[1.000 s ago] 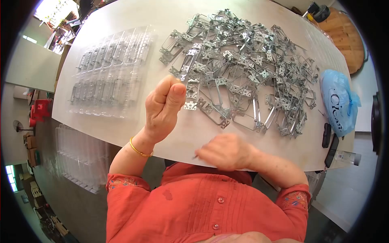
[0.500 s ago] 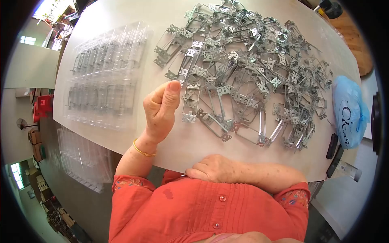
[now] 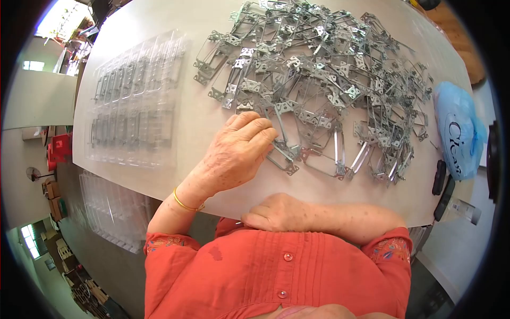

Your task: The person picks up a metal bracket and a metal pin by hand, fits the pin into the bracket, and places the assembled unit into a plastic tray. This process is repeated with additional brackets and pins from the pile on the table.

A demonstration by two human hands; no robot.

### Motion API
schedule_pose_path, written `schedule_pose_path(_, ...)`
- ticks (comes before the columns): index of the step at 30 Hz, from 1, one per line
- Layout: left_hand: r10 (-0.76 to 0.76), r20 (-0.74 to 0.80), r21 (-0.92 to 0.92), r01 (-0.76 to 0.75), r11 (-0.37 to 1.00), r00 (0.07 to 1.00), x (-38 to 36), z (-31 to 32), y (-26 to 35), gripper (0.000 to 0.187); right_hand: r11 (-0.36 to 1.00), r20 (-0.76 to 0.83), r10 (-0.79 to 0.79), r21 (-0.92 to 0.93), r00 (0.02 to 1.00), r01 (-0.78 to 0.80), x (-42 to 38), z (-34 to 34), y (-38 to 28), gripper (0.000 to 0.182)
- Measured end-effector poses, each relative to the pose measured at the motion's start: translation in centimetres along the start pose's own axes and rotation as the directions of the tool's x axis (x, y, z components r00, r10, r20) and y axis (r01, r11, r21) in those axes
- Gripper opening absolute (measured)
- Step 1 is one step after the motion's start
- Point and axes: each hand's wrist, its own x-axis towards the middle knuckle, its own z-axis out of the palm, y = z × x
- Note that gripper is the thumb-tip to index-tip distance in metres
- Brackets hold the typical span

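My left hand [image 3: 236, 146] reaches over the near left edge of a large heap of metal brackets [image 3: 319, 69]. Its fingers are bent and pressed together. The fingertips are hidden beneath the hand, and whatever they pinch does not show. A flat frame-shaped bracket lies partly under that hand. Close to my chest, at the table's near edge, my right hand [image 3: 277, 212] is closed. A small shiny tip [image 3: 238, 223] sticks out beside its fingers, but the rest of that thing is hidden.
Clear plastic trays [image 3: 133, 101] holding rows of metal pieces lie on the white table [image 3: 194, 143] at left. More clear trays [image 3: 114, 210] stand lower, beside the table. A blue plastic bag [image 3: 459, 133] and dark narrow objects [image 3: 440, 178] sit along the right edge.
My left hand has moved right and turned palm down, from a raised fist onto the edge of the bracket heap. My right hand stays almost still. The view has shifted slightly.
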Motion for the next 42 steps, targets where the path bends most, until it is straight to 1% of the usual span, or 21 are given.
schedule_pose_path(4,0.045,0.097,0.05,-0.05,0.997,0.994,0.1,0.3,0.1,0.02,0.999,-0.012,-0.025,0.046,1.0,0.025,0.1,-0.2,-0.1,0.012)
schedule_pose_path(9,0.086,0.168,0.008,-0.089,0.996,0.982,0.3,0.5,-0.5,0.014,0.999,0.024,-0.035,-0.019,0.999,0.036,-0.2,-0.3,-0.1,0.012)
schedule_pose_path(13,0.082,0.134,-0.047,-0.076,0.996,0.988,0.6,-0.6,0.3,0.012,0.999,0.008,-0.048,-0.009,0.999,0.048,-0.4,0.4,0.0,0.011)
schedule_pose_path(16,0.039,0.137,-0.144,-0.019,0.989,0.99,0.7,-1.1,0.5,0.011,0.999,0.043,-0.031,0.025,0.999,0.03,-0.3,0.1,-0.1,0.01)
schedule_pose_path(18,-0.113,0.085,-0.37,0.137,0.919,0.99,0.5,-1.0,0.7,0.007,0.997,0.014,-0.029,0.069,0.999,0.028,-0.2,-0.2,-0.1,0.011)
schedule_pose_path(19,-0.115,0.075,-0.364,0.134,0.922,0.991,0.4,-0.9,0.8,0.007,0.993,-0.012,-0.024,0.118,1.0,0.025,-0.1,-0.3,0.0,0.011)
schedule_pose_path(21,-0.338,0.177,-0.69,0.361,0.627,0.925,0.3,-0.5,0.9,0.008,0.99,-0.024,0.002,0.142,1.0,0.002,0.1,-0.7,-0.1,0.011)
schedule_pose_path(22,-0.338,0.166,-0.69,0.354,0.632,0.926,0.4,-0.4,0.8,0.008,0.985,-0.041,0.039,0.171,0.998,-0.032,0.2,-0.9,-0.2,0.011)
schedule_pose_path(24,-0.365,0.295,-0.902,0.384,0.2,0.883,0.7,-0.2,0.5,0.013,0.985,-0.076,0.058,0.166,0.995,-0.045,0.2,-0.6,-0.2,0.01)
schedule_pose_path(25,-0.367,0.285,-0.904,0.375,0.204,0.886,0.8,-0.3,0.3,0.013,0.984,-0.116,0.084,0.168,0.99,-0.064,0.2,-0.5,-0.2,0.01)
schedule_pose_path(27,-0.318,0.355,-0.933,0.355,-0.06,0.879,0.9,-0.3,-0.1,0.013,0.982,-0.13,0.099,0.17,0.987,-0.076,0.2,-0.6,-0.3,0.013)
schedule_pose_path(28,-0.319,0.346,-0.936,0.346,-0.058,0.882,0.9,-0.2,-0.3,0.013,0.98,-0.149,0.12,0.177,0.981,-0.093,0.2,-0.8,-0.3,0.016)
schedule_pose_path(30,-0.276,0.34,-0.938,0.305,-0.163,0.899,1.0,0.2,-0.9,0.014,0.977,-0.161,0.125,0.191,0.979,-0.093,0.3,-1.1,-0.4,0.017)
schedule_pose_path(32,-0.267,0.338,-0.937,0.297,-0.181,0.903,0.9,0.4,-1.3,0.013,0.974,-0.17,0.129,0.207,0.977,-0.093,0.4,-1.7,-0.5,0.018)
schedule_pose_path(34,-0.259,0.337,-0.935,0.29,-0.205,0.905,0.7,0.6,-1.7,0.013,0.941,-0.141,0.259,0.261,0.956,-0.216,0.6,-2.8,-0.9,0.022)
schedule_pose_path(35,-0.236,0.327,-0.933,0.273,-0.236,0.915,0.6,0.6,-1.9,0.013,0.941,-0.132,0.256,0.259,0.958,-0.216,0.7,-3.2,-0.8,0.022)
schedule_pose_path(37,-0.218,0.31,-0.931,0.249,-0.267,0.926,0.4,0.7,-2.1,0.014,0.961,-0.336,0.212,0.242,0.918,-0.134,1.0,-3.8,-0.6,0.023)
schedule_pose_path(38,-0.23,0.302,-0.938,0.246,-0.244,0.925,0.3,0.8,-2.1,0.015,0.962,-0.33,0.209,0.24,0.921,-0.133,1.2,-4.5,-0.9,0.023)
schedule_pose_path(40,-0.247,0.292,-0.945,0.238,-0.225,0.924,0.1,1.1,-2.2,0.017,0.993,-0.418,0.047,0.121,0.907,0.004,1.5,-6.1,-1.8,0.025)
schedule_pose_path(41,-0.22,0.281,-0.945,0.229,-0.235,0.934,-0.1,1.2,-2.3,0.016,0.992,-0.411,0.049,0.125,0.91,0.003,1.5,-6.1,-1.9,0.025)
schedule_pose_path(42,-0.191,0.27,-0.944,0.221,-0.246,0.944,-0.2,1.3,-2.4,0.016,0.976,-0.414,0.09,0.218,0.906,0.002,1.4,-6.1,-2.1,0.027)
